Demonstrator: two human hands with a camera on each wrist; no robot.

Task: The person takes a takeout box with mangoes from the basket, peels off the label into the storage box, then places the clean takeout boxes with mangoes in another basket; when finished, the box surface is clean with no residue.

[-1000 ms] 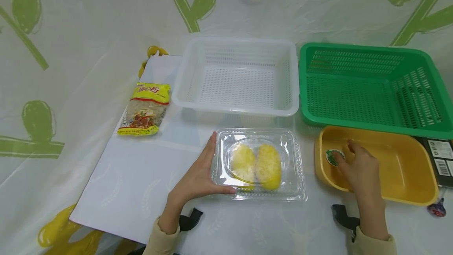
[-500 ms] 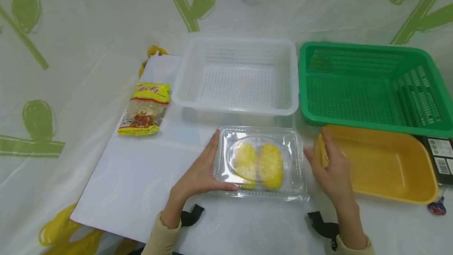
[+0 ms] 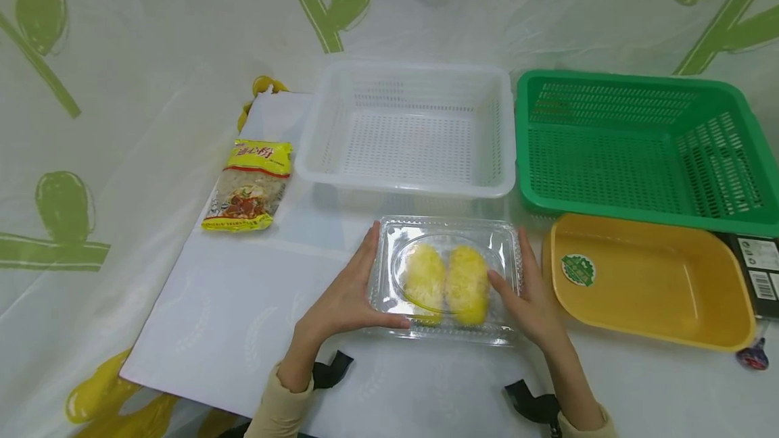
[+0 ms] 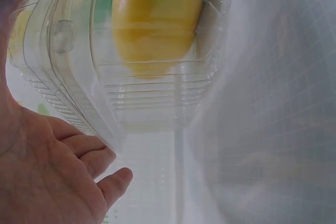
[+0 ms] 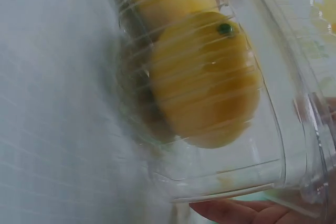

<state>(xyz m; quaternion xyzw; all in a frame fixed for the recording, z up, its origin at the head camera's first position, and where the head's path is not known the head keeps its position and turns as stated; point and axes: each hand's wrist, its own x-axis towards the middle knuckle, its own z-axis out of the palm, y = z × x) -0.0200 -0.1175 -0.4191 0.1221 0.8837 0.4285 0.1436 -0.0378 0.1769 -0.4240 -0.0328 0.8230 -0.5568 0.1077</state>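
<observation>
A clear lidded plastic container [image 3: 441, 336] lies flat at the front of the table. Through its lid two yellow oval pieces [image 3: 466, 286] show side by side. Along the container's left side rests my left hand [image 3: 343, 303], fingers straight, its thumb stretched over the near left corner. My right hand [image 3: 538, 313] is at the right side, index finger extended beside the edge and thumb over the lid. The left wrist view has the left hand [image 4: 47, 166] against the ridged rim. Yellow pieces [image 5: 205, 82] fill much of the right wrist view; fingers [image 5: 226, 211] touch the container's edge.
Behind the container stands a white basket [image 3: 404, 188], with a green basket [image 3: 645, 217] to its right. A yellow-orange basin [image 3: 657, 282] holding a green-and-white round label [image 3: 578, 270] is at right, beside a black package [image 3: 761, 276] and small wrapped item [image 3: 753, 355]. A noodle packet [image 3: 249, 188] lies left.
My right hand has left the yellow-orange basin and moved left to the container's right side. The container has shifted slightly right, with my left hand staying against it.
</observation>
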